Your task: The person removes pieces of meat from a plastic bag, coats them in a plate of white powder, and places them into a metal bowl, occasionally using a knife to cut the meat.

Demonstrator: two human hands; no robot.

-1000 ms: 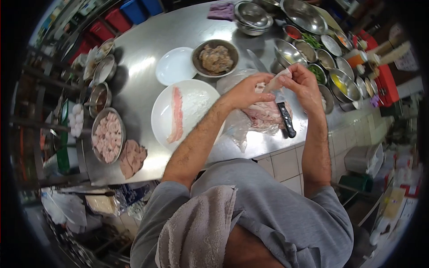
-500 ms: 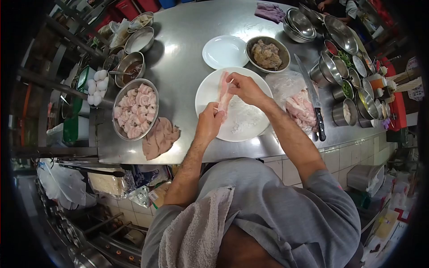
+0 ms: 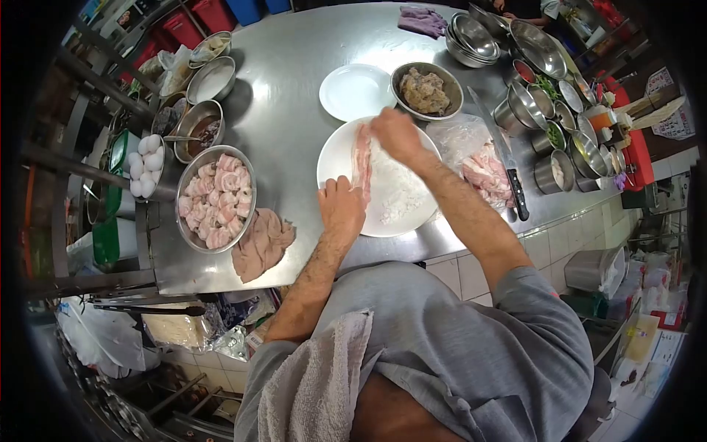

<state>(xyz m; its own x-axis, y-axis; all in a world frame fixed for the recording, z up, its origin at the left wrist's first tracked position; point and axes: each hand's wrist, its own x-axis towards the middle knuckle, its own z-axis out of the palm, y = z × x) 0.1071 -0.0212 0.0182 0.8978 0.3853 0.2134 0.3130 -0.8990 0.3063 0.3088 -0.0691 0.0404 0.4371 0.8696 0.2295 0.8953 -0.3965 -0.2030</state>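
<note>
A strip of fatty raw meat (image 3: 361, 158) lies lengthwise on the left part of a large white plate (image 3: 331, 158). White powder (image 3: 401, 205) is spread on the plate to its right. My left hand (image 3: 342, 208) rests at the plate's lower left, its fingers apart and lying beside the strip's near end. Over the plate's upper right, my right hand (image 3: 401, 138) is smeared by motion near the strip's far end; its fingers cannot be made out. Beyond it stands a metal bowl holding a brownish minced mixture (image 3: 426, 92).
On the left, a metal bowl holds meat rolls (image 3: 216, 197), beside a brown cloth (image 3: 264, 245). A smaller white plate (image 3: 356, 92) sits behind. At right lie sliced raw meat (image 3: 487, 175) in plastic and a knife (image 3: 518, 194). Metal containers (image 3: 552, 171) line the right side.
The meat strip, held up between both hands before, now lies flat on the plate. My right hand has come off it and moved slightly up and right. The view has shifted a little.
</note>
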